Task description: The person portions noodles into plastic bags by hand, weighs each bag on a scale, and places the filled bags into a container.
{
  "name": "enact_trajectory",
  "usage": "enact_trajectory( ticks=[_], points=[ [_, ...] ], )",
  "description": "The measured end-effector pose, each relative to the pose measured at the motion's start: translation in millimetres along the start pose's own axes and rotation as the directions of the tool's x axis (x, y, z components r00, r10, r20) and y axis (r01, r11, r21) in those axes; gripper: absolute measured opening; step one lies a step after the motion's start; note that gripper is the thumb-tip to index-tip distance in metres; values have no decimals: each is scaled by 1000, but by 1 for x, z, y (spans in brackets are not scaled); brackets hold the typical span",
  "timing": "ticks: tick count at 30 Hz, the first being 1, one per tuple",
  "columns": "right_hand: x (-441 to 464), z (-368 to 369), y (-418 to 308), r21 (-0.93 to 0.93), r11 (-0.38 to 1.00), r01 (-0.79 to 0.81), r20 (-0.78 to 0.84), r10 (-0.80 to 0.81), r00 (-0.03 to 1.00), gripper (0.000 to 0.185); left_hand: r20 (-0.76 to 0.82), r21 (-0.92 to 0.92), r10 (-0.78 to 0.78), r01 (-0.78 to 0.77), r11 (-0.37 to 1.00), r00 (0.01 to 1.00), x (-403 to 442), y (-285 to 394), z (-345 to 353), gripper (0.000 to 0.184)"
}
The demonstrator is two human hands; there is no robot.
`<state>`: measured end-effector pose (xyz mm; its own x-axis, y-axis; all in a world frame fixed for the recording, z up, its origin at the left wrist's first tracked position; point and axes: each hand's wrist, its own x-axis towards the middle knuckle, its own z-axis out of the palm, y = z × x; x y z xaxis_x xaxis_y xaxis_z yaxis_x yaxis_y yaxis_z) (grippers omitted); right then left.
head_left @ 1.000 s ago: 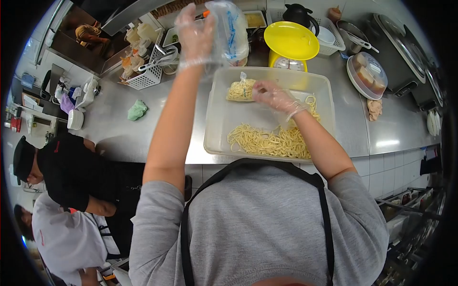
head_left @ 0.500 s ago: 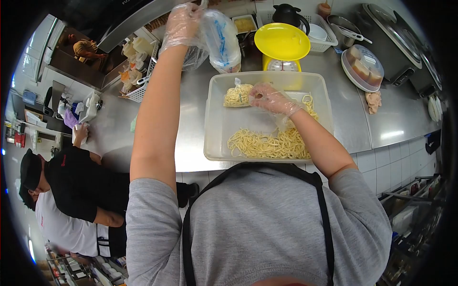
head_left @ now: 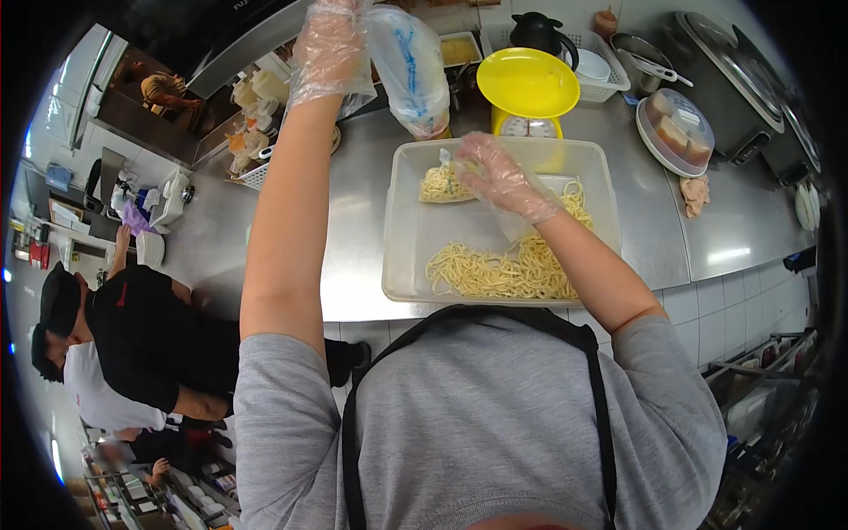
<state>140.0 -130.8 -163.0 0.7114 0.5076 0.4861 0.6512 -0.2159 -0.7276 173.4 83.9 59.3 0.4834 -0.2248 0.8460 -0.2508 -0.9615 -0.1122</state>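
Observation:
My left hand (head_left: 330,51), in a clear plastic glove, reaches up to the top edge of the view. Its fingertips are cut off there, so what they hold or touch cannot be made out. Beside it stands a clear plastic bag with blue print (head_left: 409,75). My right hand (head_left: 505,179), gloved too, hovers over a translucent plastic tub (head_left: 402,221). Its fingers are half bent and apart, with nothing visible between them. Close to those fingertips, a tied bag of noodles (head_left: 444,185) lies inside the tub. Loose yellow noodles (head_left: 503,270) spread along the tub's near and right sides.
Behind the tub stands a yellow dial scale (head_left: 527,84). A black jug (head_left: 541,34) and white basket (head_left: 603,87) are at the back. A covered food container (head_left: 676,131) and crumpled cloth (head_left: 695,194) lie right. A co-worker in black (head_left: 146,327) stands left.
My left hand has moved up, its fingertips leaving the view. My right hand has lifted slightly and its fingers have spread from a closer curl beside the noodle bag.

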Motion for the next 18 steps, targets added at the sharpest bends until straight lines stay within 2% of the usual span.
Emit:
enact_trajectory(
  ticks=[1,3,7,9,11,12,14,16,18],
  points=[
    [7,0,-1,3,1000,0,3,0,1000,27,12,-20,-27,27,999,1000,2,5,-5,11],
    [26,-8,-13,-148,972,180,90,-168,982,31,25,-45,-47,48,998,999,1,10,-10,12],
    [44,6,-15,-257,943,211,-4,-219,976,33,22,-43,-4,5,999,1000,3,5,-4,15],
    [44,16,-14,-271,952,140,31,-136,990,32,39,-41,-17,19,999,999,2,-4,4,17],
    [43,24,-11,-258,958,126,30,-122,992,31,-48,73,158,-154,985,986,2,-8,10,19],
    [42,25,-9,-247,963,108,28,-104,994,30,-49,72,160,-157,985,986,4,-10,10,19],
    [43,25,-8,-257,962,88,33,-82,996,29,-84,155,288,-273,949,954,12,-10,6,30],
    [43,25,-7,-264,962,67,40,-58,997,28,-95,183,345,-324,928,934,16,-7,-3,35],
    [46,23,-3,-201,978,58,41,-51,998,38,-103,216,398,-370,904,912,19,-11,-1,40]
  ],
)
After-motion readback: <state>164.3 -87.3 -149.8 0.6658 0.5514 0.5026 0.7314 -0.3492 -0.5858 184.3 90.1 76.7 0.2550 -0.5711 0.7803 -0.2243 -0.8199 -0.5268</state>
